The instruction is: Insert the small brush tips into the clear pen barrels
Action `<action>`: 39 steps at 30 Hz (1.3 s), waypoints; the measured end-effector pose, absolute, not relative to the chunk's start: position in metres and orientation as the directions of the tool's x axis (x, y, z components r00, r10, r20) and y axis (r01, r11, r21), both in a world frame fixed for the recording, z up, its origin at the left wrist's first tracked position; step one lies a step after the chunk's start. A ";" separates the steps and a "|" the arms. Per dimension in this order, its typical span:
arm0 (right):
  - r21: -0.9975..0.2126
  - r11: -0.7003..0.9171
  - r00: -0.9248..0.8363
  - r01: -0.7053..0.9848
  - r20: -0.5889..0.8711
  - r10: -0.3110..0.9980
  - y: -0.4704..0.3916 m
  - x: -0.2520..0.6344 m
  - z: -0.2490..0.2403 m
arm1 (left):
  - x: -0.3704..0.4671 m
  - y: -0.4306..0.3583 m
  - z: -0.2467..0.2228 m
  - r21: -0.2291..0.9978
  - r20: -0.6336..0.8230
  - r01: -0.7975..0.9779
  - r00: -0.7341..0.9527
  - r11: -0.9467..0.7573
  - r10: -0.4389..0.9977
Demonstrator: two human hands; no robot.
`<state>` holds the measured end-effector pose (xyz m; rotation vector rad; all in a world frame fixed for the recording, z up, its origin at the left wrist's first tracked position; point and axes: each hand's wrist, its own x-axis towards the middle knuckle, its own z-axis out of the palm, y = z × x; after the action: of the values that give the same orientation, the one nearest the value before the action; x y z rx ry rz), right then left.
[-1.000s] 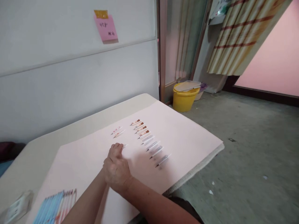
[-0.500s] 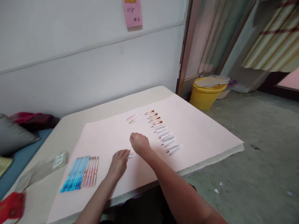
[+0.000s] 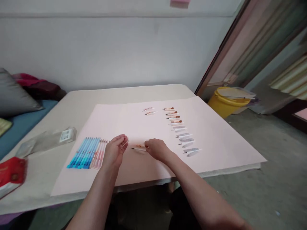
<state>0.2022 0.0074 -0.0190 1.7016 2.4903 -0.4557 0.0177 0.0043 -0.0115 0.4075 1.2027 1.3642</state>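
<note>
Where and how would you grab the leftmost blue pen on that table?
I'd pinch the leftmost blue pen around mid-barrel, coming from above and its left: it lies flat and slim, the other blue pens crowd its right, and its left side looks free.

Left forearm (image 3: 100, 190) and right forearm (image 3: 195, 190) reaching in across the pink sheet's (image 3: 220, 140) near edge! Left hand (image 3: 116, 148) over the sheet, palm inward, fingers loosely bent; right hand (image 3: 155, 148) there too, knuckles up, fingers curled.
</note>
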 end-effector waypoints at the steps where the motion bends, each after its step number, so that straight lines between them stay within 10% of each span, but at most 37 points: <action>1: -0.186 0.337 -0.377 0.923 -0.265 0.888 0.007 0.199 -0.020 | 0.015 0.005 -0.010 0.791 -0.434 -0.559 -0.228 0.247 0.872; 26: -0.031 0.194 -0.196 0.981 -0.180 0.964 0.024 0.196 -0.036 | 0.011 0.002 -0.014 0.644 -0.533 -0.713 -0.158 0.278 0.831; 39: -0.078 0.416 -0.423 0.906 -0.209 0.882 0.001 0.165 -0.046 | 0.013 0.003 -0.019 0.661 -0.551 -0.696 -0.195 0.281 0.811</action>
<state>0.1645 0.0009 -0.0460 1.6054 2.5271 -0.2699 0.0126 0.0033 -0.0187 0.1346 1.1254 1.3653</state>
